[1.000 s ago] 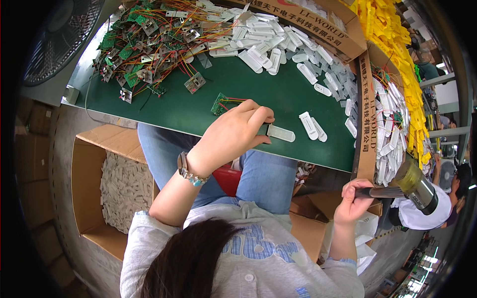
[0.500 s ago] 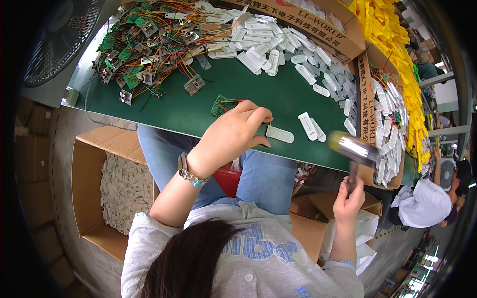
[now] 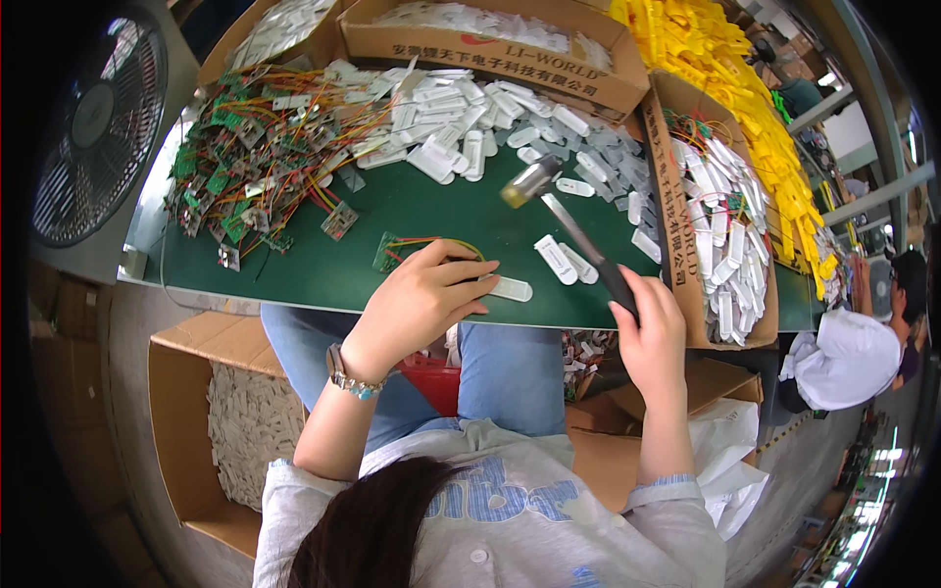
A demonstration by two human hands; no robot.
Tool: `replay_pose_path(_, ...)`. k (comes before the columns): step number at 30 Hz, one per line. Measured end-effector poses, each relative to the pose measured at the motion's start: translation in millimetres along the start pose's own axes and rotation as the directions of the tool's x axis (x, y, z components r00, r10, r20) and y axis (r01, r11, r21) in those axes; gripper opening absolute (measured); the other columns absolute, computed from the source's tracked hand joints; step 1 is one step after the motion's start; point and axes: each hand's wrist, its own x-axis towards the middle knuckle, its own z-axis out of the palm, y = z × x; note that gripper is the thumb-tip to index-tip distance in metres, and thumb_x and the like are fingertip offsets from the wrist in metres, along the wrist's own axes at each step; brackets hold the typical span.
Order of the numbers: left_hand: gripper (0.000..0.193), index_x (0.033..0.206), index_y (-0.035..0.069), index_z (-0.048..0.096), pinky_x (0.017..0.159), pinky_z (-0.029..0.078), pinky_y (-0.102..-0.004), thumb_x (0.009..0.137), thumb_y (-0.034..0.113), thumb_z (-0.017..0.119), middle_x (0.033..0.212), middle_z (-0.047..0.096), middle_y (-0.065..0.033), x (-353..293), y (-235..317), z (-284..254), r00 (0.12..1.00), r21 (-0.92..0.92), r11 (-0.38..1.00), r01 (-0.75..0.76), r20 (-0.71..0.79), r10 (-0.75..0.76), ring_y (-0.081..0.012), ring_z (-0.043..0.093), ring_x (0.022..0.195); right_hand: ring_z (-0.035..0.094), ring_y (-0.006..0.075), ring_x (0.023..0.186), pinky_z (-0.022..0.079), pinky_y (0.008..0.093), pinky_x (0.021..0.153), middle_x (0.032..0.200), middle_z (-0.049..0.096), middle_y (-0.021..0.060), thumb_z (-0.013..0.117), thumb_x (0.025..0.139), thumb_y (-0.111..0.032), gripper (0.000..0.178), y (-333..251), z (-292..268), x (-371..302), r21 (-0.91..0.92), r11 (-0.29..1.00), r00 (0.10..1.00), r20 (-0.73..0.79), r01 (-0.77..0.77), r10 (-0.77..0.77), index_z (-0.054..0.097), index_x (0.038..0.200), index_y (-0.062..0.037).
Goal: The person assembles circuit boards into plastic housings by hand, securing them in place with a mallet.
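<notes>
White casing [image 3: 512, 288] is lying near the front edge of the green bench [image 3: 446, 211], the left hand [image 3: 417, 296] pinching its inner end while the right hand [image 3: 652, 323] is gripping a hammer [image 3: 576, 228] — stray aim could be bruising knuckles.

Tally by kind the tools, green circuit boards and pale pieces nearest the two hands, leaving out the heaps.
Hammer: 1, held in the right hand
Green circuit board: 1, beside the left hand
Pale strip: 1, at the left hand
Loose white pieces: 2, lying together
Total: 5
</notes>
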Motion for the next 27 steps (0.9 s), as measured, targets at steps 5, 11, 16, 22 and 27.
replay_pose_path(5, 0.043, 0.112, 0.011, 0.074, 0.098, 0.048, -0.0461, 0.072, 0.027, 0.079, 0.124, 0.068, -0.0042, 0, 4, -5, 0.999, 0.045, 0.999, 0.021, 0.036, -0.023, -0.0329, 0.056, 0.121, 0.059, 0.0289, 0.107, 0.047, 0.0422, 0.092, 0.112, 0.065, 0.0112, 0.072, 0.082, -0.011, 0.043, 9, 17, 27, -0.245, 0.959, 0.988, 0.092, 0.143, -0.124, 0.064, 0.123, -0.002)
replay_pose_path(11, 0.06, 0.126, 0.01, 0.063, 0.106, 0.043, -0.0499, 0.073, 0.031, 0.081, 0.145, 0.05, -0.0126, -1, 7, -3, 0.988, 0.084, 0.985, 0.15, -0.056, -0.145, -0.0377, 0.043, 0.134, 0.059, 0.0253, 0.116, 0.045, 0.0455, 0.102, 0.114, 0.068, 0.0066, 0.07, 0.082, -0.019, 0.035, -28, 70, 39, -0.032, 0.835, 0.836, 0.015, 0.549, -0.549, 0.068, 0.115, -0.006)
replay_pose_path(16, 0.071, 0.135, 0.005, 0.053, 0.112, 0.033, -0.0553, 0.077, 0.036, 0.079, 0.156, 0.031, -0.0214, -14, 1, 8, 0.948, 0.122, 0.969, 0.213, -0.266, -0.174, -0.0475, 0.029, 0.141, 0.064, 0.021, 0.095, 0.051, 0.0398, 0.09, 0.1, 0.07, 0.0028, 0.071, 0.082, -0.013, 0.024, -40, 45, 62, -0.036, 0.813, 0.813, 0.011, 0.582, -0.582, 0.074, 0.105, -0.0093)
replay_pose_path(22, 0.08, 0.144, 0.007, 0.044, 0.115, 0.029, -0.0564, 0.08, 0.041, 0.076, 0.158, 0.028, -0.0215, -21, 1, 6, 0.916, 0.169, 0.944, 0.283, -0.339, -0.214, -0.0478, 0.025, 0.143, 0.064, 0.0259, 0.088, 0.053, 0.0381, 0.082, 0.093, 0.07, 0.0078, 0.067, 0.084, -0.009, 0.022, -19, -75, 160, -0.437, 0.73, 0.74, -0.188, 0.526, -0.646, 0.072, 0.105, -0.0068)
replay_pose_path(27, 0.082, 0.147, 0.005, 0.041, 0.115, 0.03, -0.0555, 0.082, 0.042, 0.073, 0.158, 0.029, -0.0204, -8, 3, 8, 0.947, 0.177, 0.95, 0.258, -0.239, -0.213, -0.0456, 0.026, 0.144, 0.067, 0.0311, 0.094, 0.053, 0.0405, 0.084, 0.1, 0.072, 0.0124, 0.065, 0.093, -0.018, 0.018, 70, -163, 197, -0.632, 0.77, 0.807, -0.408, 0.088, -0.427, 0.074, 0.105, -0.0073)
